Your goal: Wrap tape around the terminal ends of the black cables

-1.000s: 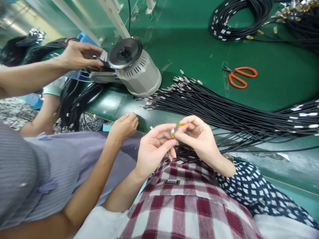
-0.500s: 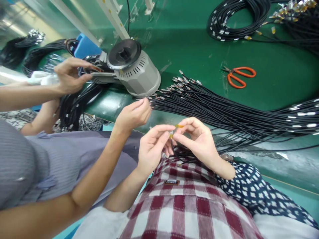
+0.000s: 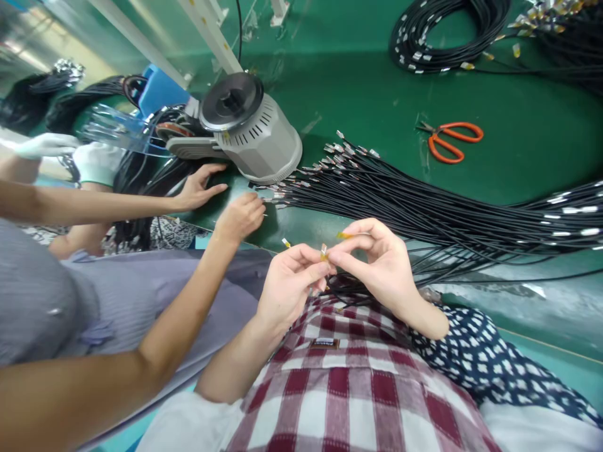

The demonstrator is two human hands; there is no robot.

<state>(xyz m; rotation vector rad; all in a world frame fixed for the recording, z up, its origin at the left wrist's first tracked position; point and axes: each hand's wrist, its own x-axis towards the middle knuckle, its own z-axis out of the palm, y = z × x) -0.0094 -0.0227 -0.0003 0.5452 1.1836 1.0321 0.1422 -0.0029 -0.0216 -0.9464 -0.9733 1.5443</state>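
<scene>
My left hand (image 3: pixel 288 285) pinches the end of a black cable, just below its small white connector (image 3: pixel 324 248). A bit of yellow tape (image 3: pixel 323 257) shows on this cable end. My right hand (image 3: pixel 377 263) meets it from the right, thumb and a finger closed at the tape by the connector. Another yellow tape strip (image 3: pixel 345 235) clings to my right index fingertip. A second cable end with a white tip (image 3: pixel 286 242) sticks out behind my left hand. Black cables (image 3: pixel 343 295) hang below my hands over the checked apron (image 3: pixel 358 376).
A fanned bundle of black cables (image 3: pixel 424 201) lies across the green bench. Beyond it are orange-handled snips (image 3: pixel 453 143) and a cable coil (image 3: pixel 400 44). A grey round tape dispenser (image 3: pixel 268 138) stands left. A co-worker's hands (image 3: pixel 240 216) are close on my left; gloved hands (image 3: pixel 97 164) appear farther off.
The co-worker's far hand has come down from the dispenser to the bench, and the near hand has moved left and down. My hands stay together, with slight finger shifts at the connector.
</scene>
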